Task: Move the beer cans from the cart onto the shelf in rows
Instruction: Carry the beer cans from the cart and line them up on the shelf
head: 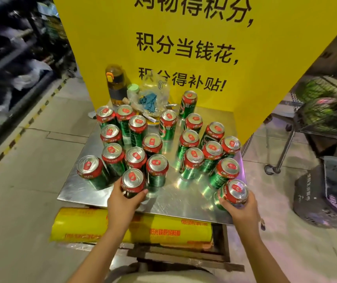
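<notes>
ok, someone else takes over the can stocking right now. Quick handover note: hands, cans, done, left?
Left hand: grips an upright green beer can with a red rim and silver top at the near edge of the left cluster.
Right hand: grips another such can at the near right corner.
Cans: about twenty more stand upright in two loose clusters on the shiny metal platform, in front of the yellow sign.
Done: no neat rows in view; the shelf cannot be identified.
Left: judging by this, nearly all cans need placing, starting with the two in hand.
</notes>
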### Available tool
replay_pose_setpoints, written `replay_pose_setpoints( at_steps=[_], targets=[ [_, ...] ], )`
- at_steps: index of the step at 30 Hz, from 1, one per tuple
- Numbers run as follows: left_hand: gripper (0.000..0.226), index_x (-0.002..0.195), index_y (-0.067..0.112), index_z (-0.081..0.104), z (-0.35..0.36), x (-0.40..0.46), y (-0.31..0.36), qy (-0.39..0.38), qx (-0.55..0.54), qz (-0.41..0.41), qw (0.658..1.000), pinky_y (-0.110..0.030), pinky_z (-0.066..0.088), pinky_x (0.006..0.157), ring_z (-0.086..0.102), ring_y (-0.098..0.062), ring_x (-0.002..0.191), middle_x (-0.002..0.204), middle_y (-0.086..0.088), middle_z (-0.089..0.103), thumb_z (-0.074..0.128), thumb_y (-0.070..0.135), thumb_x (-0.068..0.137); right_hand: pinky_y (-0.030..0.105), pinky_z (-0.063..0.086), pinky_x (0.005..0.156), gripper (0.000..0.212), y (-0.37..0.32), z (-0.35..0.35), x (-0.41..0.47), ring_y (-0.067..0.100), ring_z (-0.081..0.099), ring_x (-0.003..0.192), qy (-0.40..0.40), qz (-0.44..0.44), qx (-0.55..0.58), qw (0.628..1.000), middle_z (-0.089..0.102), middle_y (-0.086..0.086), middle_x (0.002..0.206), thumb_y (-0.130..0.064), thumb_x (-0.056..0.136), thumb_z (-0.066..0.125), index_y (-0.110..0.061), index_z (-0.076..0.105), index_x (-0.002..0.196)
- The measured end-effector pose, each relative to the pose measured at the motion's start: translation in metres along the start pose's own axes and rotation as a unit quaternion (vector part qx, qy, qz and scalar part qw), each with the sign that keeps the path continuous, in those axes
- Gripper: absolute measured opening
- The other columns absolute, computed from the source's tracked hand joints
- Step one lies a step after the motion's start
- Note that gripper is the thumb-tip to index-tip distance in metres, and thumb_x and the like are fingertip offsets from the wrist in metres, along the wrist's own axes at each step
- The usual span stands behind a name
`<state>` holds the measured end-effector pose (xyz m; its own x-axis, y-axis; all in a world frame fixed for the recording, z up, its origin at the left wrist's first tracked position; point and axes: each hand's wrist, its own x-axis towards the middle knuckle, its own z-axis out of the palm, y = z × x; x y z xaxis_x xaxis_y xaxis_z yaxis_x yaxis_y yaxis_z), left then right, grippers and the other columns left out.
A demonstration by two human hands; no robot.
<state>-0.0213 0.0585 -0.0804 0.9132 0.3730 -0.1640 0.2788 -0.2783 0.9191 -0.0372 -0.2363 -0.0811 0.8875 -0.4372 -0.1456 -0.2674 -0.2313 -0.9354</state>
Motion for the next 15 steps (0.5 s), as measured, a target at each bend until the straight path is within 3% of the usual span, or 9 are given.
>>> replay_pose_setpoints(
  at_steps=[5,9,13,15],
  targets=[
    [0.061,0.121,0.019,0.056,-0.016,-0.009,0.003,0.013,-0.03,-0.025,0.999,-0.029,0.042,0.09,0.055,-0.014,0.105,0.112,0.005,0.063,0.083,0.028,0.067,0.034,0.052,0.08,0.063,-0.011,0.003,-0.012,0.022,0.062,0.091,0.016,-0.008,-0.001,1.0,0.062,-0.001,0.099,-0.005,0.061,0.087,-0.02,0.049,0.11],
    [0.053,0.114,0.023,0.059,-0.042,-0.02,0.017,0.017,-0.084,-0.032,0.996,-0.026,0.044,0.087,0.058,-0.006,0.099,0.107,0.009,0.065,0.083,0.025,0.066,0.017,0.053,0.073,0.059,-0.034,0.019,-0.034,0.002,0.064,0.084,-0.032,-0.032,0.022,0.999,0.066,-0.002,0.098,-0.003,0.059,0.086,-0.017,0.054,0.106],
    [0.05,0.105,0.032,0.061,-0.081,-0.033,0.031,0.029,-0.143,-0.022,0.989,-0.013,0.049,0.074,0.064,0.0,0.092,0.096,0.014,0.071,0.085,0.026,0.061,0.026,0.046,0.084,0.062,-0.07,0.058,-0.051,0.011,0.06,0.094,-0.097,-0.029,0.05,0.994,0.063,-0.004,0.102,-0.002,0.059,0.085,-0.021,0.052,0.108],
    [0.052,0.103,0.032,0.061,-0.107,-0.04,0.034,0.05,-0.169,-0.025,0.984,-0.012,0.049,0.069,0.064,0.002,0.089,0.09,0.018,0.071,0.084,0.029,0.056,0.023,0.046,0.082,0.064,-0.092,0.081,-0.062,0.011,0.061,0.096,-0.126,-0.037,0.057,0.99,0.063,-0.004,0.105,-0.004,0.06,0.085,-0.021,0.052,0.112]
  ],
)
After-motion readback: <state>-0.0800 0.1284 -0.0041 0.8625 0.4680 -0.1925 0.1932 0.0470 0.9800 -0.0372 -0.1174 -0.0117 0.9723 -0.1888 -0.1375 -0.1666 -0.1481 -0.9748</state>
